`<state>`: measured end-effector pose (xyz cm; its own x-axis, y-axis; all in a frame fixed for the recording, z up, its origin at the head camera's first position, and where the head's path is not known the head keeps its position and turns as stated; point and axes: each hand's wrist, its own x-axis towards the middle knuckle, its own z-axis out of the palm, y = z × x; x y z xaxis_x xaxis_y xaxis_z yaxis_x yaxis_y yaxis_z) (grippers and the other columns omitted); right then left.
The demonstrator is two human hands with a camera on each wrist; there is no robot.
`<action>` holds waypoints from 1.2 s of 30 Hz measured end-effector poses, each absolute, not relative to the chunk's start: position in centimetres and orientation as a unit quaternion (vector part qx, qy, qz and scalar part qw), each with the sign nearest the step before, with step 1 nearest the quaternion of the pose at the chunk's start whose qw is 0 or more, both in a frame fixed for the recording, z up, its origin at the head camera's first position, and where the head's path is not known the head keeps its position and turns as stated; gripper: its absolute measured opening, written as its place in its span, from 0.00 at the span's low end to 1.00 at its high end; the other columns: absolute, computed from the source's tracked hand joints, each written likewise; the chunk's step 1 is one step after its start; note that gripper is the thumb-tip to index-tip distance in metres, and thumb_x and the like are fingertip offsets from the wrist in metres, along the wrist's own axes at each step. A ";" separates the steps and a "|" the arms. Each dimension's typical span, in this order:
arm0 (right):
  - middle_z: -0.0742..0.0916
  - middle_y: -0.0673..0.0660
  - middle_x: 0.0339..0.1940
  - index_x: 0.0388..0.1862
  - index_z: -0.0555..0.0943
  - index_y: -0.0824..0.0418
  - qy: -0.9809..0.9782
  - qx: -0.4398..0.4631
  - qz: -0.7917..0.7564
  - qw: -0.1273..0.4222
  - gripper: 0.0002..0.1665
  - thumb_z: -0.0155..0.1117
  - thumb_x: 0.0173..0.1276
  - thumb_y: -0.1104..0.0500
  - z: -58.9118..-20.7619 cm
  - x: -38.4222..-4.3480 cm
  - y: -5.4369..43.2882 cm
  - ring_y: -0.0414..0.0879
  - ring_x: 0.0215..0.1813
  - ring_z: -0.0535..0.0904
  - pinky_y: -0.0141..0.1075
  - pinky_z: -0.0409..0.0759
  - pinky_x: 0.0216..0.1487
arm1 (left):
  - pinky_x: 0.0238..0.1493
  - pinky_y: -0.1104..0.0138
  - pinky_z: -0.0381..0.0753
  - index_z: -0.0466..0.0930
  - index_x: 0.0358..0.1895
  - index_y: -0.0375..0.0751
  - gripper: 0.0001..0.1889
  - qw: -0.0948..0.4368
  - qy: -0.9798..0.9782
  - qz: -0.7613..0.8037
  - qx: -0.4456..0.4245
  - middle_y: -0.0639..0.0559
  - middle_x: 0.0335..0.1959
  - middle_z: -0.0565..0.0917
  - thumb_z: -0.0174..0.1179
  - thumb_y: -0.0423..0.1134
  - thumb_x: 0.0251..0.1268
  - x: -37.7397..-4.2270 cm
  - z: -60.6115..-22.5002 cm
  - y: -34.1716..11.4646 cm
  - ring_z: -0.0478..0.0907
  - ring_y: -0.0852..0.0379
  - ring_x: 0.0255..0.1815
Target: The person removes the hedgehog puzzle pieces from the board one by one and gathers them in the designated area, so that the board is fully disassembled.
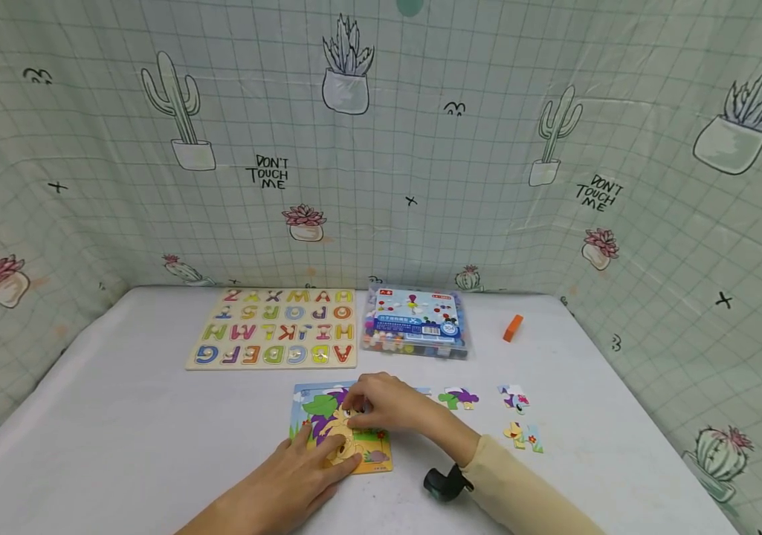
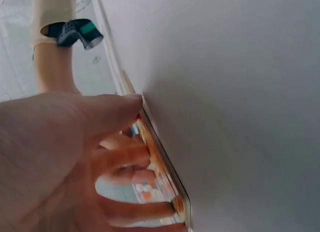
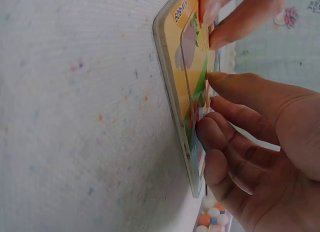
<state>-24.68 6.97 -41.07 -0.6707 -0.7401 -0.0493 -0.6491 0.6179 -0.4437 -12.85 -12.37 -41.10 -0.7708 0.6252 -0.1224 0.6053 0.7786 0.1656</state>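
A jigsaw puzzle board (image 1: 383, 467) with a purple-and-yellow cartoon animal lies flat at the front middle. My left hand (image 1: 294, 475) rests on its lower left part, fingers spread, and in the left wrist view the thumb (image 2: 117, 109) lies along the board's edge. Over the picture's middle, my right hand (image 1: 383, 401) has thumb and fingers curled together, pinching a puzzle piece (image 1: 349, 413) at the animal's face. Most of that piece is hidden by the fingers. The right wrist view shows these fingertips (image 3: 212, 132) right at the board's surface.
Loose puzzle pieces (image 1: 459, 398) lie right of the board, with others (image 1: 513, 397) farther right and nearer (image 1: 523, 437). Behind stand a wooden letter board (image 1: 270, 343) and a clear box of beads (image 1: 414, 319). An orange block (image 1: 513, 328) lies at the back right.
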 end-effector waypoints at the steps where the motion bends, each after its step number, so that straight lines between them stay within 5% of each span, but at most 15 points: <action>1: 0.84 0.46 0.34 0.43 0.86 0.53 0.893 -0.388 -0.199 0.115 0.11 0.70 0.64 0.51 -41.0 -24.7 6.9 0.32 0.31 0.71 0.26 0.69 0.40 | 0.55 0.38 0.76 0.71 0.68 0.67 0.22 0.093 0.937 0.062 0.330 0.53 0.67 0.71 0.54 0.49 0.73 -12.8 -41.0 -12.6 0.68 0.27 0.65; 7: 0.82 0.43 0.29 0.38 0.86 0.53 0.898 -0.359 -0.215 0.134 0.09 0.72 0.62 0.52 -40.7 -24.9 6.3 0.32 0.30 0.73 0.25 0.73 0.36 | 0.64 0.38 0.69 0.70 0.70 0.64 0.23 0.116 0.929 0.085 0.342 0.55 0.73 0.69 0.53 0.47 0.74 -12.6 -40.6 -13.3 0.59 0.25 0.72; 25: 0.84 0.45 0.25 0.30 0.83 0.54 0.892 -0.308 -0.296 0.147 0.07 0.74 0.60 0.55 -40.2 -25.0 6.1 0.34 0.25 0.77 0.26 0.75 0.28 | 0.64 0.36 0.67 0.66 0.73 0.60 0.25 0.139 0.924 0.076 0.347 0.63 0.76 0.64 0.52 0.46 0.74 -12.8 -40.1 -13.1 0.58 0.26 0.73; 36: 0.90 0.49 0.30 0.48 0.83 0.58 0.869 -0.317 -0.338 0.172 0.14 0.70 0.64 0.56 -40.6 -24.9 6.5 0.36 0.29 0.83 0.26 0.79 0.35 | 0.63 0.34 0.67 0.67 0.72 0.60 0.26 0.152 0.923 0.091 0.342 0.62 0.76 0.64 0.55 0.45 0.72 -12.8 -40.4 -13.0 0.58 0.25 0.73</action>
<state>-24.94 6.53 -40.63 -0.7394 -0.6680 -0.0844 -0.4353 0.5699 -0.6969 -12.81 -13.01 -40.35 -0.7198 0.6589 -0.2186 0.6038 0.7496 0.2712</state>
